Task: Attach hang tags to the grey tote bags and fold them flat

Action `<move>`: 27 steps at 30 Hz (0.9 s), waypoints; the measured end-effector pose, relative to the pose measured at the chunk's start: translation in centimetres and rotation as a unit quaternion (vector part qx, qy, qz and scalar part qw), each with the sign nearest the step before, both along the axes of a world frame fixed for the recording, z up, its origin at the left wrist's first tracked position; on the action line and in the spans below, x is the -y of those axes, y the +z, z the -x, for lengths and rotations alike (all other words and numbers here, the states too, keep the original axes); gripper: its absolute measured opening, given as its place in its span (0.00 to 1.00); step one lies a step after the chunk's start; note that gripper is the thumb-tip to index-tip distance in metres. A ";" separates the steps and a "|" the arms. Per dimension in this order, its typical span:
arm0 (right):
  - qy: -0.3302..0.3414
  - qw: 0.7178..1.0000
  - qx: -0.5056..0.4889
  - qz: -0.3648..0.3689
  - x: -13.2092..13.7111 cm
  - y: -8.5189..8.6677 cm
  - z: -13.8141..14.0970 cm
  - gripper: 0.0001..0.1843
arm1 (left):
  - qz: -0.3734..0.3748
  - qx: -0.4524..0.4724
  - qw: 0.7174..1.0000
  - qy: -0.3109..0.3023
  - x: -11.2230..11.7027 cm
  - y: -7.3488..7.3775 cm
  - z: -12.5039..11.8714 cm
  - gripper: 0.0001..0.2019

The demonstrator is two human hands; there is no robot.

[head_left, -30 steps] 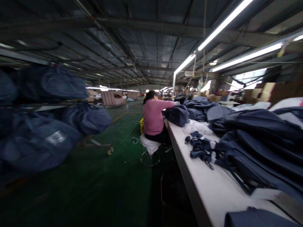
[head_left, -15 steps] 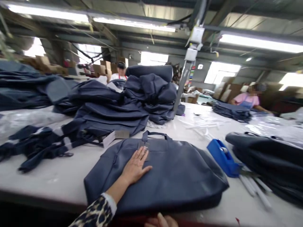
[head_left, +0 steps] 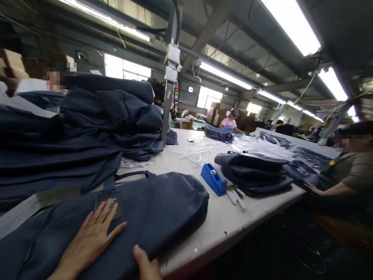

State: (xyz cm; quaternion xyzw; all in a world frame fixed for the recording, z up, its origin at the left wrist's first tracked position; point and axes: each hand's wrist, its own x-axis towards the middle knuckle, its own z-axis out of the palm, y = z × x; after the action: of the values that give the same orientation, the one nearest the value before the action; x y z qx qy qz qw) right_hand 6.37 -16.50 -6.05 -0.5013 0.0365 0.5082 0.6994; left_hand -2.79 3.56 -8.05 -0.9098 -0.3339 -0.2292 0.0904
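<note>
A flat navy bag [head_left: 151,210] lies on the white table [head_left: 221,221] right in front of me, its handle toward the far side. My left hand [head_left: 90,237] rests flat on top of the bag with the fingers spread, close to a small dark label. Only the thumb and a bit of my right hand [head_left: 145,264] show at the bottom edge, touching the near edge of the bag; its fingers are hidden.
A tall pile of navy bags [head_left: 87,128] fills the left side. A blue tape dispenser [head_left: 213,179], white sticks and another stack of bags [head_left: 253,173] lie to the right. A metal post [head_left: 167,105] rises mid-table. A seated person [head_left: 344,175] works at right; others farther back.
My view has swung from the aisle and a seated worker round to the table, then further right. My left hand has come down flat on the bag and stays there.
</note>
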 end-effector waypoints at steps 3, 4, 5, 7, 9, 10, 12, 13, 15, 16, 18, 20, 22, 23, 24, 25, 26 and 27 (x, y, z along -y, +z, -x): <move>-0.004 1.000 -0.010 0.006 0.4 1.2 -0.4 0.29 | 0.025 0.002 1.000 0.018 0.4 1.2 -0.1 0.41; -0.008 1.000 -0.008 0.004 0.7 1.6 -0.5 0.29 | 0.034 0.000 0.999 0.018 0.7 1.6 -0.1 0.40; -0.013 1.000 -0.004 0.002 0.9 1.8 -0.6 0.28 | 0.045 -0.003 0.999 0.013 1.1 2.1 -0.1 0.39; -0.013 1.000 0.000 0.002 1.5 2.1 -0.9 0.28 | 0.068 -0.013 0.998 -0.002 2.1 2.8 0.0 0.36; 0.000 1.000 0.005 0.001 1.9 2.2 -1.2 0.30 | 0.092 -0.023 0.995 -0.020 3.3 3.2 0.4 0.33; 0.011 1.000 0.009 0.001 2.1 2.2 -1.3 0.32 | 0.103 -0.026 0.994 -0.028 3.9 3.4 0.6 0.31; 0.022 1.000 0.018 -0.003 2.3 2.2 -1.5 0.34 | 0.121 -0.021 0.992 -0.038 5.0 3.5 0.9 0.29; 0.019 1.000 0.023 -0.009 2.3 2.3 -1.6 0.35 | 0.128 -0.017 0.991 -0.041 5.3 3.5 1.0 0.28; -0.001 0.999 0.029 -0.029 2.0 2.7 -1.5 0.35 | 0.136 -0.010 0.990 -0.039 5.6 3.3 1.3 0.27; -0.010 0.999 0.025 -0.045 1.8 3.0 -1.4 0.34 | 0.134 -0.010 0.990 -0.037 5.6 3.0 1.4 0.27; -0.021 0.996 -0.006 -0.087 1.0 3.7 -1.2 0.32 | 0.119 -0.020 0.991 -0.053 5.1 2.1 1.7 0.23; -0.036 0.990 -0.052 -0.129 -0.1 4.3 -1.4 0.30 | 0.093 -0.041 0.991 -0.092 4.2 1.1 2.0 0.21; -0.056 0.982 -0.077 -0.163 -1.2 5.1 -2.0 0.26 | 0.067 -0.049 0.989 -0.120 3.3 0.5 2.2 0.20; -0.065 0.980 -0.079 -0.173 -1.7 5.6 -2.5 0.24 | 0.056 -0.041 0.989 -0.127 3.1 0.6 2.2 0.21; -0.070 0.978 -0.075 -0.182 -2.1 6.1 -3.1 0.23 | 0.048 -0.026 0.990 -0.131 3.0 1.0 2.2 0.21; -0.071 0.977 -0.070 -0.190 -2.5 6.7 -3.7 0.23 | 0.041 -0.008 0.990 -0.134 3.2 1.7 2.0 0.22; -0.072 0.976 -0.066 -0.193 -2.7 7.3 -4.4 0.23 | 0.034 0.013 0.990 -0.136 3.7 2.7 1.8 0.23; -0.072 0.977 -0.063 -0.192 -3.0 7.9 -5.2 0.23 | 0.025 0.037 0.990 -0.136 4.4 3.9 1.6 0.25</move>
State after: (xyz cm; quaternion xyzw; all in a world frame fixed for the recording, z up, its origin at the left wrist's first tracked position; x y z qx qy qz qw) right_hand 11.53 -13.55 1.89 -0.3204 0.0182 0.4847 0.8137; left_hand -4.44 -0.79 -4.18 -0.9397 -0.2158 -0.2643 0.0227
